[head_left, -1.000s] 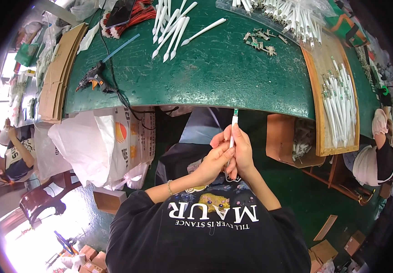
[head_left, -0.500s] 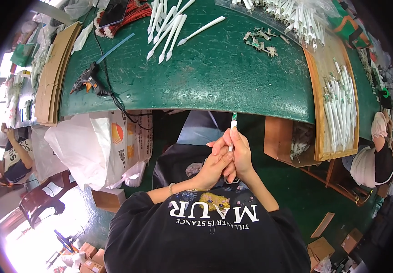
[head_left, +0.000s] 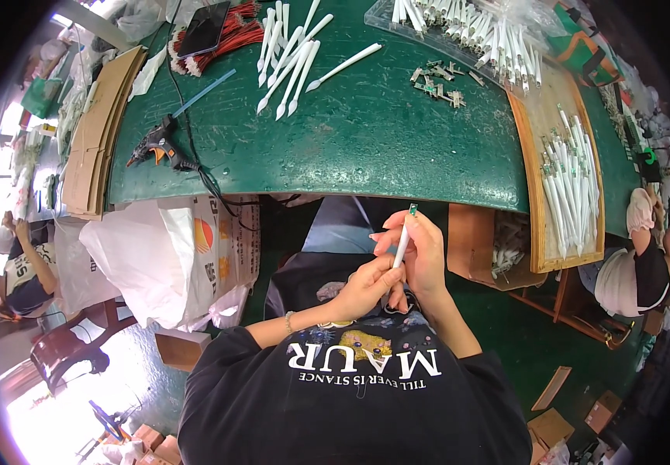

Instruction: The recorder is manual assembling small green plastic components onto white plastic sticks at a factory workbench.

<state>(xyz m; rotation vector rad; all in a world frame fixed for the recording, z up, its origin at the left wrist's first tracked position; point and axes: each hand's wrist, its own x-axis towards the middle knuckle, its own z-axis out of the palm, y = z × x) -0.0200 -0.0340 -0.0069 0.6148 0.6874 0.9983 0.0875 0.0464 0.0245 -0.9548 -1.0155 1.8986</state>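
Tube (head_left: 402,249) between your hands now tilts to one o'clock, showing more white | left hand (head_left: 367,287) pinches its lower end, seemingly steadying it | right hand (head_left: 429,257) spreads wider, can't tell if gripping

Holds both arms (head_left: 457,333) bent, short of the table (head_left: 335,151), with left hand (head_left: 368,288) curled and right hand (head_left: 427,260) (the looser one) cupped nearer the table's edge.

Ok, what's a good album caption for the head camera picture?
Left hand and right hand hold a white tube near the green table.
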